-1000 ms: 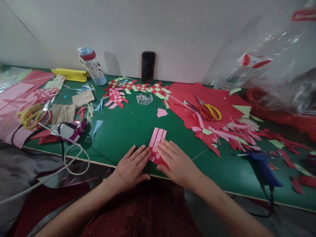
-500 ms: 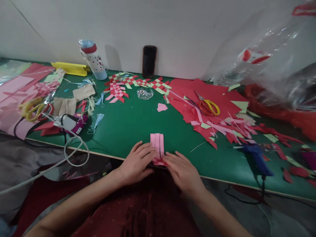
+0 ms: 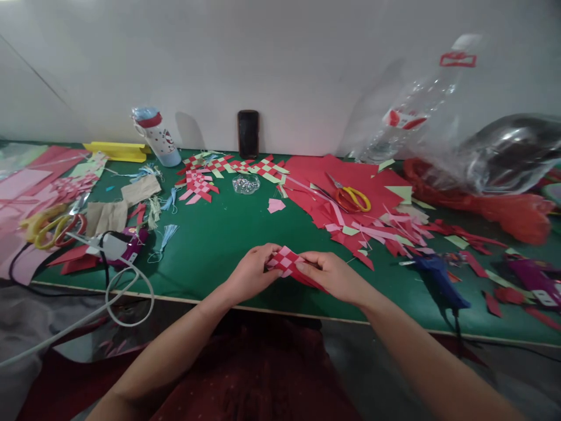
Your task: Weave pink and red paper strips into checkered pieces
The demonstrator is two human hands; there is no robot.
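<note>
No text, brand or number is legible. The red-and-white label (image 3: pixel 405 120) on the clear plastic (image 3: pixel 376 146) near the wall (image 3: pixel 315 70) and the printed decoration (image 3: pixel 167 140) on the flask (image 3: pixel 155 135) are unreadable at this resolution.

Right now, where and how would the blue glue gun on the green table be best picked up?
Probably take the blue glue gun by its handle, coming from the near right: the handle slants toward the near edge of the green table, its cord trailing from that end, while the narrow nozzle points left, away from it.
</note>
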